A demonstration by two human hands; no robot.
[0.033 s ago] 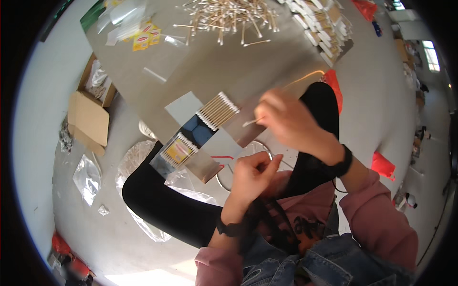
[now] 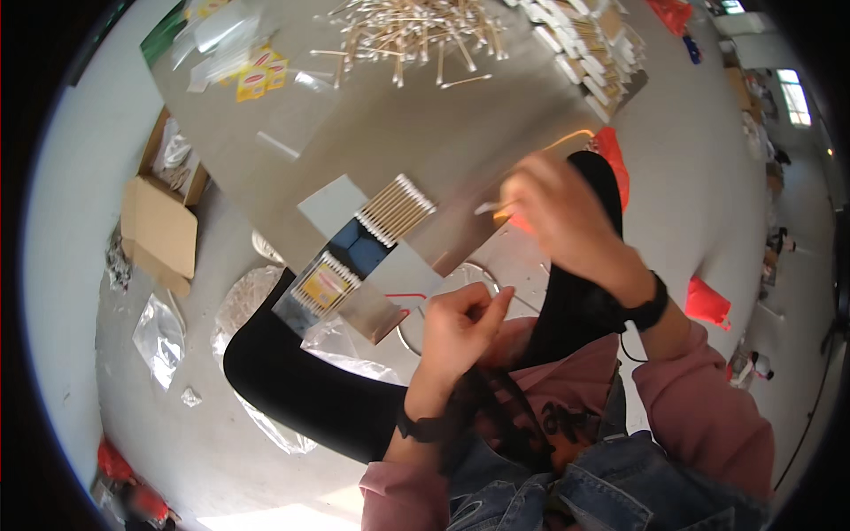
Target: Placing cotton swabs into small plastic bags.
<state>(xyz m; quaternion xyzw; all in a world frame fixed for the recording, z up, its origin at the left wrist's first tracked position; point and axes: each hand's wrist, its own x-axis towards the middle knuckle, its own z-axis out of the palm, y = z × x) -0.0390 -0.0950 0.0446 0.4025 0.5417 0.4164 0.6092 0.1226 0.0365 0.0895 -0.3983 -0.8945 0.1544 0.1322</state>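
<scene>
- Cotton swab (image 2: 485, 209) beyond it, your left hand (image 2: 460, 323) is nearest: fingers curled, thumb out; I cannot tell whether it hides anything.
- Leave the packed swabs (image 2: 340, 267) around the yellow card (image 2: 326, 281) undisturbed; a careless knock could skew them.
- Your right hand (image 2: 558, 208), blurred, seems to pinch that single swab, tip jutting left above the grey table (image 2: 390, 133). Grip lightly; the thin stick may snap.
- Left of it, keep the swab row (image 2: 397, 211) parallel, ends level.
- Farthest, draw singly from the loose pile (image 2: 416, 40), so neighbours don't follow.
</scene>
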